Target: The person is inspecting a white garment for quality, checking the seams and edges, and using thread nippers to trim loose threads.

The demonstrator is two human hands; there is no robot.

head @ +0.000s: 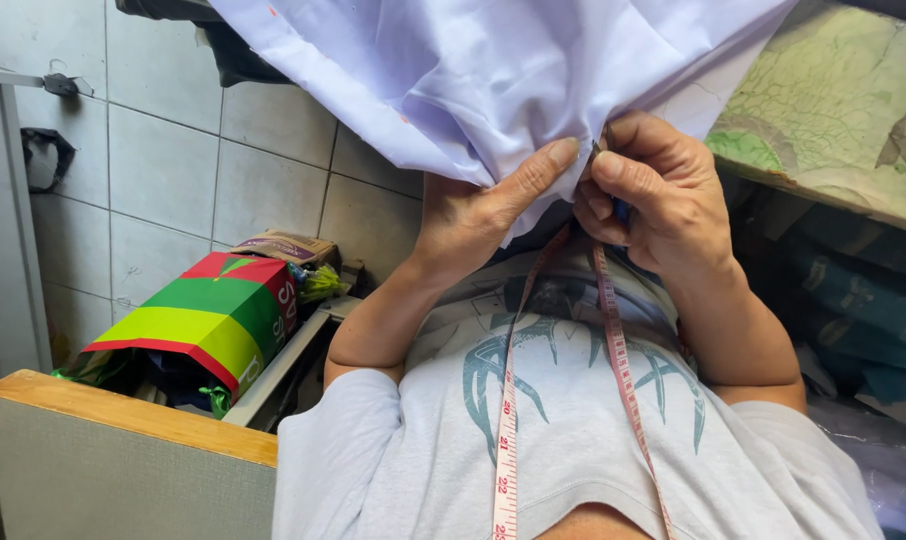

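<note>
A pale lilac cloth (453,70) hangs down from the top of the head view. My left hand (483,205) pinches its lower edge between thumb and fingers. Right beside it, my right hand (653,190) grips the same bunched edge, with a small dark object partly hidden in the fingers; I cannot tell what it is. A pink measuring tape (508,430) hangs around my neck, both ends trailing down over my grey printed T-shirt (573,440).
A red, green and yellow paper bag (208,315) and a small brown box (285,247) sit at the left, beside a wooden-edged panel (123,410). A worn green-painted tabletop (843,100) is at the upper right, with dark bundles beneath it. The floor is grey tile (173,170).
</note>
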